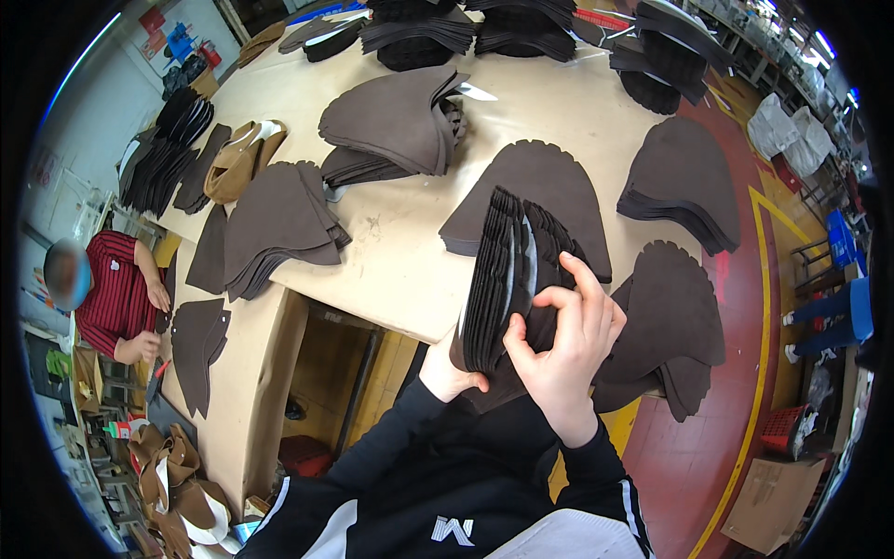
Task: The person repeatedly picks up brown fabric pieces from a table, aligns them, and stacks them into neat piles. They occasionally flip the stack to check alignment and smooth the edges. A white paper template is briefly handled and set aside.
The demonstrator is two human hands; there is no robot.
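Well, held stack: dark, notched pieces raised at the bench's near edge; probably soft, bendy, light singly, heavier together.
Left hand: closed round the stack's lower end.
Right hand: fingers half-spread at the fanned edges; pinch unclear.
Best hold: likely the lower end, squeezed, since layers may slide.
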